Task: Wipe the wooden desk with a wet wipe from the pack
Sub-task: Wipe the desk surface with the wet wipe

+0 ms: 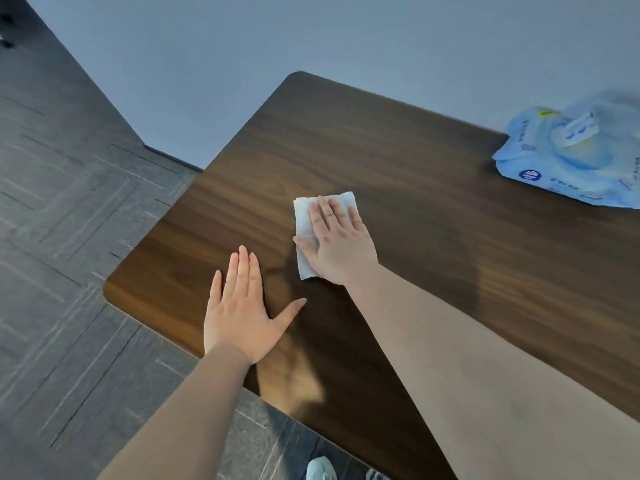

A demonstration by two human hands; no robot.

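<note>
**Operator:** Head camera looks down on the wooden bench (398, 174). My right hand (337, 249) is pressed flat on the wet wipe (306, 221), fingers spread, so that grip is not clenched around anything; it pins the wipe to the wood by palm pressure. The wipe sits near the middle of what I can see of the bench, folded into a rough rectangle, with its edges showing past my fingertips at 12 o'clock and along my thumb side.

**Observer:** And the left?

**Operator:** My left hand (242, 311) lies open and released, palm down on the bench at about 7 o'clock from the wipe, near the front corner. It holds nothing; I judge it is bracing me.

**Observer:** Where is the pack?

**Operator:** The blue pack (571, 157) rests at 2 o'clock, well apart from the wipe, against the far edge. I cannot tell whether its flap is sealed.

**Observer:** What could go wrong?

**Operator:** With a flat palm and no pinch, the wipe could bunch or slide out from under my hand on a fast stroke. A wide sweep toward 2 o'clock might nudge the pack off the edge. My left hand also covers a patch of wood I would miss unless I lift it.
</note>
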